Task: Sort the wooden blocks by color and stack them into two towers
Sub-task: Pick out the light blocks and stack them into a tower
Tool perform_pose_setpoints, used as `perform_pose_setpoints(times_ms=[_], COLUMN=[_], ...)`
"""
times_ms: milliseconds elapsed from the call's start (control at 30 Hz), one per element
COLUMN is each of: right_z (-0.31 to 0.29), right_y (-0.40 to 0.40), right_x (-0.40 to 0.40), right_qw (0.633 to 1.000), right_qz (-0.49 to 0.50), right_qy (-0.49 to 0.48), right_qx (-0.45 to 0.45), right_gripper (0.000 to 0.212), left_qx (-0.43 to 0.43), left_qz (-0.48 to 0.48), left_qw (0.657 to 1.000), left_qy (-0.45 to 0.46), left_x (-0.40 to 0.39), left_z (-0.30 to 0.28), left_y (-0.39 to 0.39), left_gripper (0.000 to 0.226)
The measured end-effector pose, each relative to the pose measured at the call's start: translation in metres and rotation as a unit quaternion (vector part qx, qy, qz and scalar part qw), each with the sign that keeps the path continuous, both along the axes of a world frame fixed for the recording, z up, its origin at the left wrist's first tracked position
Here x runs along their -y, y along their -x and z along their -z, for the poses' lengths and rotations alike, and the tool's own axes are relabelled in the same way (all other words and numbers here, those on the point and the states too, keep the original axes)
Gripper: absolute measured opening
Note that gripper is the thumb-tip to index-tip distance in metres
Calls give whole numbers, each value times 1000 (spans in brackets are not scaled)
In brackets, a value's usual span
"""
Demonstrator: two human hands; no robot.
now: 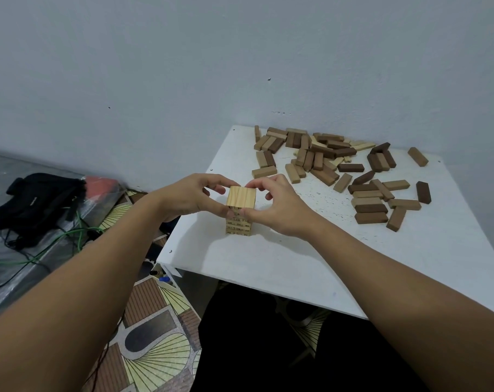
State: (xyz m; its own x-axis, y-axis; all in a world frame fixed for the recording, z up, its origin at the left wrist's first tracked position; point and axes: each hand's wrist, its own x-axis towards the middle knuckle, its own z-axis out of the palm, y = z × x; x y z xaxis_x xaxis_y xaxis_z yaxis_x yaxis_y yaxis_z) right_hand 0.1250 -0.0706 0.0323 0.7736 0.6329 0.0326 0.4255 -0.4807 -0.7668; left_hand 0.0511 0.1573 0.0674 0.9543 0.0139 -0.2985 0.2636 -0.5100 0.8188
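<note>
- My left hand (pixel 189 198) and right hand (pixel 279 205) curl their fingers around the top of a light wooden tower (pixel 240 212), one grip on each side.
- The tower stands near the left edge of the white counter (pixel 268 264); numbers are printed on its block ends.
- A loose pile of brown blocks (pixel 339 165), light to dark, lies scattered at the counter's far right, well apart from the tower.
- A black bag (pixel 39 199) lies to my left.

Pale pine tower (pixel 241 206) with black numbers on its sides; loose blocks (pixel 339 162) in tan and dark brown; white speckled tabletop (pixel 268 264); floor (pixel 155 343) patterned in yellow fans, brown stripes.
</note>
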Motion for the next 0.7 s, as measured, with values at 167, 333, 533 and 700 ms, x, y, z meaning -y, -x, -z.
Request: perform_pose_setpoints(times_ms=[167,333,533,700], right_z=[0,0,7,21], right_y=[3,-1,-13,-28], right_x=[5,10,41,89], right_qw=[1000,996,993,982], right_qz=[-8,27,95,167], right_qy=[10,-62,-64,53], right_qx=[3,-49,-17,68], right_gripper=[69,63,37,42], left_qx=[-9,-36,77,118], left_qz=[2,-3,-115,-72], left_qw=[1000,999,990,963], left_qy=[-11,-13,24,-230], left_x=[2,-5,5,48], left_z=[-3,-11,-32,-50], left_y=[4,6,-6,-29], left_gripper=[68,113,113,73])
